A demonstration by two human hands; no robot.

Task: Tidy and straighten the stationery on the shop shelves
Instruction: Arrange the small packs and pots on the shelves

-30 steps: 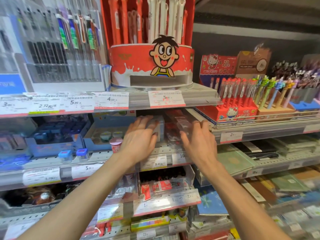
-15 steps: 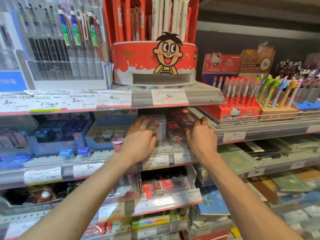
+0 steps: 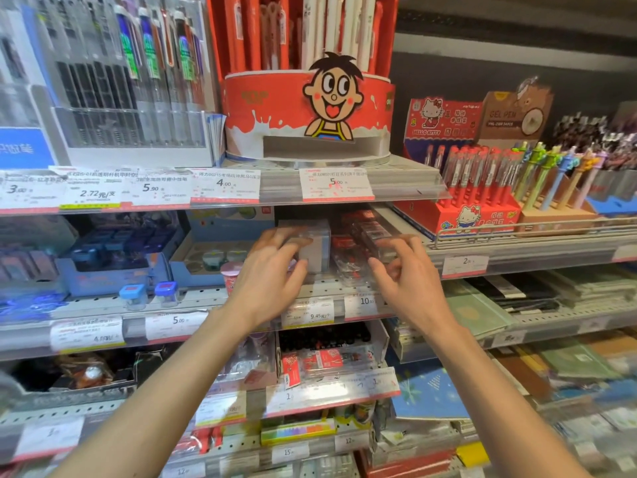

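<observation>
Both of your hands reach into the second shelf [image 3: 213, 301] from the top. Your left hand [image 3: 267, 270] is spread, its fingers [image 3: 293, 241] resting against the front of a clear box [image 3: 310, 243] with a white insert; whether they grip it cannot be told. Your right hand [image 3: 408, 277] is half open, fingers curled near a stack of clear packets with red labels [image 3: 358, 243], just right of the box. Motion blur hides any contact.

Around the work area:
- A pink cup [image 3: 230, 274] stands just left of your left hand.
- A blue tray of round pots [image 3: 213, 257] sits further left.
- Two blue-capped jars [image 3: 148, 294] stand at the shelf's near edge.
- The shelf above, carrying a red round pen display [image 3: 269, 112], overhangs the box and limits access from above.
</observation>
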